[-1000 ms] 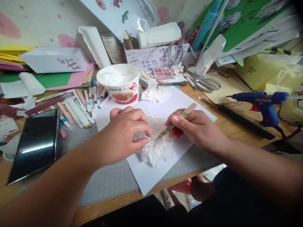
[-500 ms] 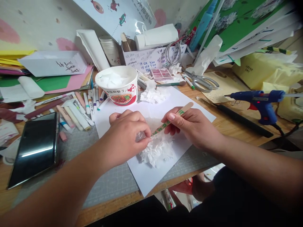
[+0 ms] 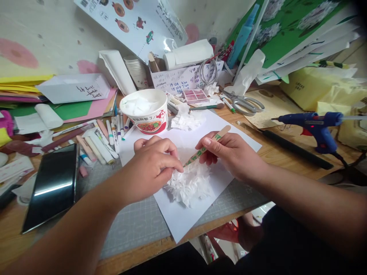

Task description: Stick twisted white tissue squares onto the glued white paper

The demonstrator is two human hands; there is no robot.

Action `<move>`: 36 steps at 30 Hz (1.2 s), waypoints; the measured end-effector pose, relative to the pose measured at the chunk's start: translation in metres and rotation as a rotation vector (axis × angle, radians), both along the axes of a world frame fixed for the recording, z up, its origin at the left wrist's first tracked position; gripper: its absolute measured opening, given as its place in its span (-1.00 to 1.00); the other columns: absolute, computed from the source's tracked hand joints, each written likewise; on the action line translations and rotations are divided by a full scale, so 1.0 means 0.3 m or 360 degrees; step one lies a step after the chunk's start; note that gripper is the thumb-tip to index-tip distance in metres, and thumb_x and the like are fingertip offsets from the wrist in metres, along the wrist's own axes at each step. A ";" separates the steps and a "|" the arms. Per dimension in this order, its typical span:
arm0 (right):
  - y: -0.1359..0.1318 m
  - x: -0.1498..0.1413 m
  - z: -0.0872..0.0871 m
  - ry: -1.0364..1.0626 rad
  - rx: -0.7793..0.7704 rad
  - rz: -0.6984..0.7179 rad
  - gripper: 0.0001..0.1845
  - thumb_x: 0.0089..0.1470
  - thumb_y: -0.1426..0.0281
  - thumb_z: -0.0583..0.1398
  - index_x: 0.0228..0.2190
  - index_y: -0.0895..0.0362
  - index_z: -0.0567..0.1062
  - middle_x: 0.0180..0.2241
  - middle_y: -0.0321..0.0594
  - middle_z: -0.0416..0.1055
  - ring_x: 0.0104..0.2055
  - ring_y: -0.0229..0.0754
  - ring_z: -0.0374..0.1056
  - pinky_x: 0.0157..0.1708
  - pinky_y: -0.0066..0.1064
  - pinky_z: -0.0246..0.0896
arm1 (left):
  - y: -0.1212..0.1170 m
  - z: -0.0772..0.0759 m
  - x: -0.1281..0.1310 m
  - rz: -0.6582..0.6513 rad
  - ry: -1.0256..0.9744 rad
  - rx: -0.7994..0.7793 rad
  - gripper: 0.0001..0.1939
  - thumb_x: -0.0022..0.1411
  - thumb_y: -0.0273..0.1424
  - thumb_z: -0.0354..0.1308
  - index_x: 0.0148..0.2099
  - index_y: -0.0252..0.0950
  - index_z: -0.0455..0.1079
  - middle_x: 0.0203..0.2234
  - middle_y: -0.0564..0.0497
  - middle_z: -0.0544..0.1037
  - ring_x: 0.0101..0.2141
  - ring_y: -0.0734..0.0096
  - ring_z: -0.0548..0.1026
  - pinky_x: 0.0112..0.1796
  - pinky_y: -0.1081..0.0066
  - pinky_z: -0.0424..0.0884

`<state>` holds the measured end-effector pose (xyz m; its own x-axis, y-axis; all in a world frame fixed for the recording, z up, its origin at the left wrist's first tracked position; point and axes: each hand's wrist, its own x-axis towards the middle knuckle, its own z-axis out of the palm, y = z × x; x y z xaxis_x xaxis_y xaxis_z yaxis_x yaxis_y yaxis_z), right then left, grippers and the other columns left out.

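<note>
My left hand (image 3: 149, 168) is pinched shut on a bit of white tissue at the top of a ruffled tissue clump (image 3: 189, 185). The clump lies on a white paper sheet (image 3: 183, 217) on a grey cutting mat (image 3: 134, 221). My right hand (image 3: 232, 152) is closed round a wooden craft stick (image 3: 213, 141) with green markings. The stick's lower tip presses into the tissue right beside my left fingertips.
A paper bowl (image 3: 146, 114) of tissue squares stands behind the sheet, with markers (image 3: 100, 141) and a dark tablet (image 3: 51, 187) to its left. Scissors (image 3: 243, 102) and a blue glue gun (image 3: 315, 126) lie at the right. Paper stacks crowd the back.
The view shifted slightly, so everything sits a little further right. Both hands stay at the tissue clump, the stick tip still against my left fingertips.
</note>
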<state>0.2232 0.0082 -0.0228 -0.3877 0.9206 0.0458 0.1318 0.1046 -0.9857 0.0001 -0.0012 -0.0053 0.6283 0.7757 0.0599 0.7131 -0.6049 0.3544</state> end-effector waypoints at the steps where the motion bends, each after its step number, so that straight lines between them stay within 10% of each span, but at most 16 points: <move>1: 0.005 0.004 0.002 0.0054 -0.0024 -0.0028 -0.66 0.18 0.18 0.12 -0.43 0.18 0.48 -0.57 -0.29 0.43 -0.56 -0.36 0.28 -0.52 -0.49 0.20 | 0.000 -0.001 0.001 0.0019 0.0017 -0.0006 -0.63 0.14 -0.54 -0.02 -0.31 0.03 0.53 -0.30 0.12 0.42 -0.19 0.33 0.34 -0.13 0.18 0.00; 15: 0.085 0.039 0.049 0.0296 0.0176 -0.0322 -0.69 0.18 0.17 0.12 -0.42 0.13 0.47 -0.63 -0.33 0.34 -0.59 -0.33 0.23 -0.57 -0.45 0.10 | -0.012 0.036 -0.009 -0.0102 0.0021 -0.0033 -0.61 0.18 -0.54 -0.03 -0.23 0.05 0.52 -0.21 0.08 0.39 -0.13 0.30 0.30 -0.08 0.15 0.06; 19: 0.130 0.042 0.039 -0.0133 0.0667 -0.0353 -0.64 0.22 0.18 0.04 -0.47 0.14 0.42 -0.51 -0.26 0.33 -0.46 -0.27 0.24 -0.44 -0.39 0.15 | -0.012 0.029 -0.007 0.0033 0.0119 0.0072 -0.63 0.16 -0.55 -0.02 -0.25 0.02 0.52 -0.24 0.07 0.42 -0.16 0.28 0.31 -0.15 0.13 0.05; 22: 0.169 0.021 0.037 -0.0557 0.1061 -0.0100 -0.64 0.24 0.26 0.01 -0.51 0.16 0.38 -0.46 -0.21 0.31 -0.38 -0.23 0.23 -0.32 -0.34 0.16 | 0.010 0.020 -0.020 0.0223 0.0051 0.0241 -0.68 0.20 -0.51 -0.03 -0.28 -0.04 0.51 -0.27 0.05 0.45 -0.14 0.23 0.33 -0.14 0.08 0.05; 28: 0.209 -0.070 0.062 -0.1336 0.1014 0.0568 -0.72 0.12 0.55 0.05 -0.23 0.15 0.52 -0.26 -0.14 0.43 -0.26 -0.21 0.31 -0.29 -0.40 0.11 | 0.044 -0.004 -0.042 0.0611 -0.0076 0.0335 -0.77 0.21 -0.44 -0.01 -0.24 -0.14 0.48 -0.21 0.02 0.48 -0.10 0.15 0.36 -0.10 0.05 0.10; 36: 0.234 -0.130 0.059 -0.1674 0.1014 0.0644 -0.80 -0.03 0.49 0.18 -0.33 0.12 0.57 -0.26 -0.18 0.43 -0.37 -0.24 0.28 -0.46 -0.42 -0.06 | 0.050 -0.022 -0.040 0.0622 -0.0010 0.0315 -0.79 0.18 -0.42 0.03 -0.23 -0.14 0.48 -0.21 0.03 0.50 -0.10 0.16 0.36 -0.13 0.10 0.14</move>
